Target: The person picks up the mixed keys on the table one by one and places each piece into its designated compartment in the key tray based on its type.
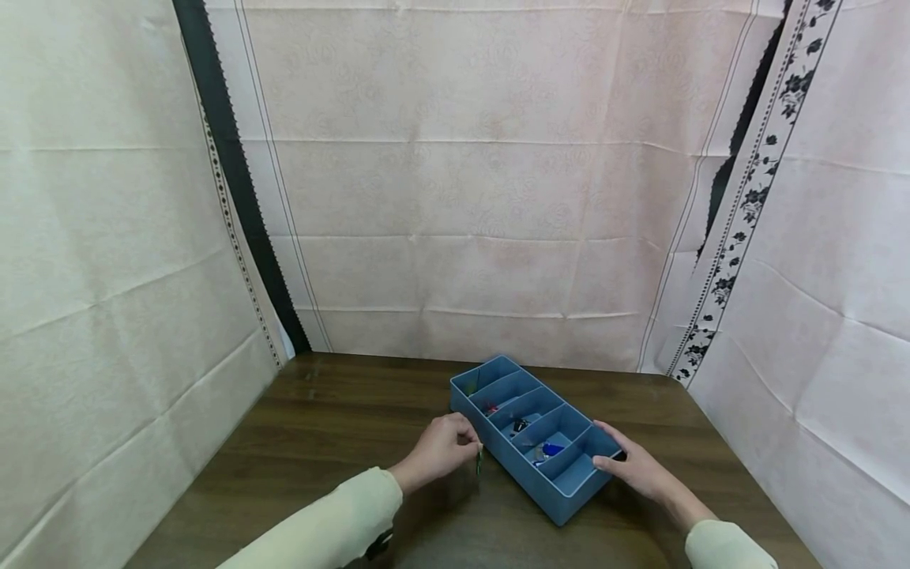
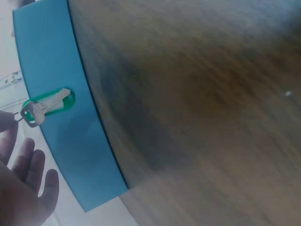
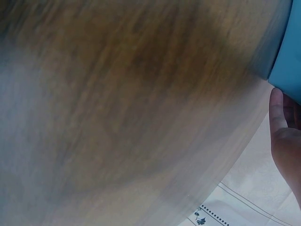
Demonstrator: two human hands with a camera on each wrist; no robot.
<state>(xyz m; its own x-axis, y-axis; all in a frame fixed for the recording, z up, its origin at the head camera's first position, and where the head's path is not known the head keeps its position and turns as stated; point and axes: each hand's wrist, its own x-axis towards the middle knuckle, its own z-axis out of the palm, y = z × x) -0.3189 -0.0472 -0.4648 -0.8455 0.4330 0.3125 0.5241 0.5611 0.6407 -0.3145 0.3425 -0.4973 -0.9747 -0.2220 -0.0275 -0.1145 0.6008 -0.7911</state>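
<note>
My left hand (image 1: 442,447) pinches a key (image 2: 44,107) by its ring, and a green tag (image 2: 67,101) hangs behind the key. Key and tag dangle just beside the long left wall of a blue divided box (image 1: 526,466). On the box's right end, my right hand (image 1: 636,472) grips the rim, thumb over the edge and fingers along the far side. A small black patch shows between thumb and fingers; what it is I cannot tell. Inside the box lie a blue tag (image 1: 552,449), a black item (image 1: 520,425), a small red item (image 1: 491,409) and a greenish item (image 1: 471,389).
The box stands at an angle on a dark brown wooden table (image 1: 341,427). Pale cloth (image 1: 455,190) hangs behind the table, with more cloth along its left and right sides.
</note>
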